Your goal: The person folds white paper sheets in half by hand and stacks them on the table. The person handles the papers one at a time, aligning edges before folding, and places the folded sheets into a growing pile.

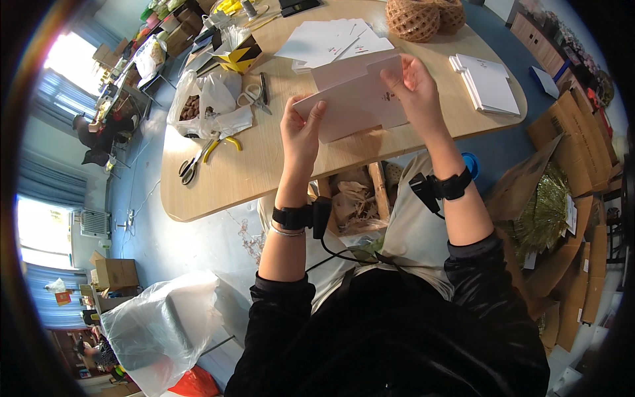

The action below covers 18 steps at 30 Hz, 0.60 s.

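Between my hands is a white folded card [354, 106] with a stepped edge and small printed writing, held over the table's near edge. My left hand [301, 126] grips its left end, thumb on the near face. At the card's upper right corner, my right hand [416, 92] pinches it between thumb and fingers. Behind it lies a spread of white printed cards [327, 42]. A neat stack of similar white folded cards [486, 84] rests on the right side of the table.
The wooden table [268, 164] bears scissors [255, 97], yellow-handled pliers [218, 146], black-handled scissors [191, 164], a plastic bag [203, 101] of brown pieces, and twine balls [414, 20]. A cardboard box [352, 198] with crumpled paper sits below; cartons with gold tinsel [540, 218] stand right.
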Tool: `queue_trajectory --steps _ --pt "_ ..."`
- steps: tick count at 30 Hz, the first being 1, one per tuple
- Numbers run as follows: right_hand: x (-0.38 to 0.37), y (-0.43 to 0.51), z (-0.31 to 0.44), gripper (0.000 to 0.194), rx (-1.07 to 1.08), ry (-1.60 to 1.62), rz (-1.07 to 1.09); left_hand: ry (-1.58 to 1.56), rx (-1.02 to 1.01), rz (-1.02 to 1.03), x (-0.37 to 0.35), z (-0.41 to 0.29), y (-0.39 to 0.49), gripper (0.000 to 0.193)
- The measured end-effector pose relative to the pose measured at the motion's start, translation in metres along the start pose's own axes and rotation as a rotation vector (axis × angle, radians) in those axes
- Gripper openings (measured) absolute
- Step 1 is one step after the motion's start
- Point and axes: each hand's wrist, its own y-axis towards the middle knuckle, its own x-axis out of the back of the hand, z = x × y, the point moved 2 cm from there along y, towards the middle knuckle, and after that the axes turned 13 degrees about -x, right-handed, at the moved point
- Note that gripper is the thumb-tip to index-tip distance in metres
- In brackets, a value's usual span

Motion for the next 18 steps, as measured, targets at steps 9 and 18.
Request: queue_trajectory --steps 9,18 --pt "-0.006 0.024 0.060 0.016 0.200 -0.260 -0.026 0.232 -0.159 -0.060 0.005 -0.011 -0.003 0.017" --pt "-0.063 0.020 0.089 0.027 0.349 -0.674 0.335 0.633 -0.346 0.003 -0.013 -0.042 -0.002 0.016"
